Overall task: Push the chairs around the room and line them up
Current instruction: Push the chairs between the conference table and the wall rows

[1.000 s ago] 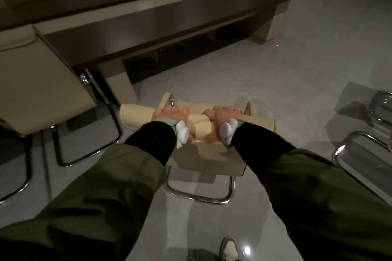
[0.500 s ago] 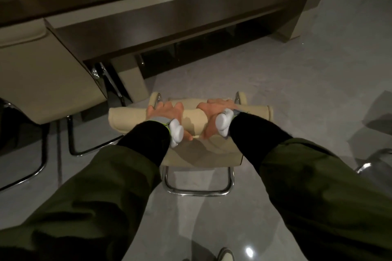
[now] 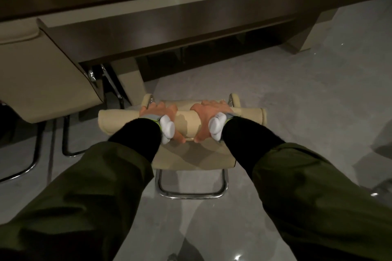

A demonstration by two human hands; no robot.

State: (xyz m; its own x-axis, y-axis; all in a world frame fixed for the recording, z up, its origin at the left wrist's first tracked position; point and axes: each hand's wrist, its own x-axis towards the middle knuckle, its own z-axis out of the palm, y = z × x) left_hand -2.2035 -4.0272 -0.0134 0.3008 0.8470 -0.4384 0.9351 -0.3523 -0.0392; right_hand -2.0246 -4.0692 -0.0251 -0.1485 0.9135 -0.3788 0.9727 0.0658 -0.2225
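Chair (image 3: 186,154) in cream upholstery stood on the grey floor (image 3: 297,112), just in front of the person and facing the long dark tabletop (image 3: 191,17), with open floor between the two. From the head camera, the left hand (image 3: 161,116) and the right hand (image 3: 212,115) both sat on the padded top edge of the chair's back, close together near its middle. Each grip was closed round that roll: fingers draped over the far side, thumbs hooked under the near side. White markers were strapped at both wrists, above black cuffs and olive sleeves. Its chrome sled base (image 3: 191,194) showed below the seat back. To the left, a second chair (image 3: 42,74) of the same colour stood tucked against the tabletop edge, near the held one but apart from it. More chair backs lined the far side.
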